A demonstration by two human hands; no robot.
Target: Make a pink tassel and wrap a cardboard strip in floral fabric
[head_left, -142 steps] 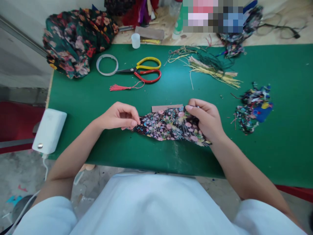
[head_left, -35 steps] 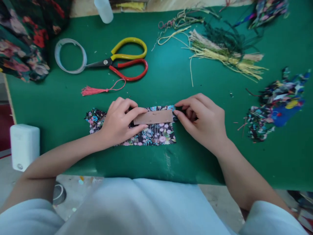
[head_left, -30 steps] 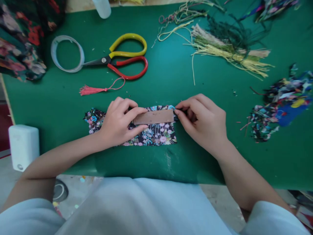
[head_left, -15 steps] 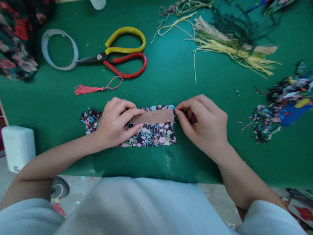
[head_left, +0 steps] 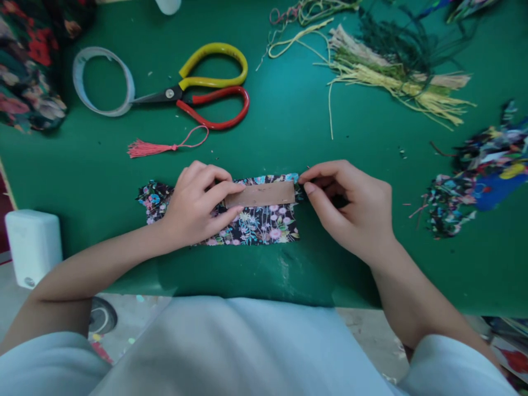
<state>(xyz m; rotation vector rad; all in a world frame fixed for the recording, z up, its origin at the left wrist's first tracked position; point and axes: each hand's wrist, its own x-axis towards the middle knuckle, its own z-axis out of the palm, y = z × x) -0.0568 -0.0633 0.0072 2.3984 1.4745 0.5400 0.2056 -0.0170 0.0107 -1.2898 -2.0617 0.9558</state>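
Observation:
A strip of dark floral fabric (head_left: 264, 226) lies flat on the green table (head_left: 289, 143) near its front edge. A brown cardboard strip (head_left: 266, 194) rests along the fabric's upper part. My left hand (head_left: 198, 206) presses on the cardboard's left end and the fabric, forefinger and thumb on either side of the strip. My right hand (head_left: 350, 206) pinches at the right end of the cardboard and the fabric's upper right corner.
Scissors with yellow and red handles (head_left: 206, 91) lie behind, beside a tape ring (head_left: 103, 80) and a pink tassel (head_left: 152, 147). Straw-like fibres (head_left: 396, 82) lie at back right, fabric scraps (head_left: 474, 176) at right, floral cloth (head_left: 28, 60) at back left, a white box (head_left: 33, 245) at left.
Earlier both hands held the fabric with the cardboard behind it. The fabric now lies flat with the cardboard on it. Over the last second the hands barely moved.

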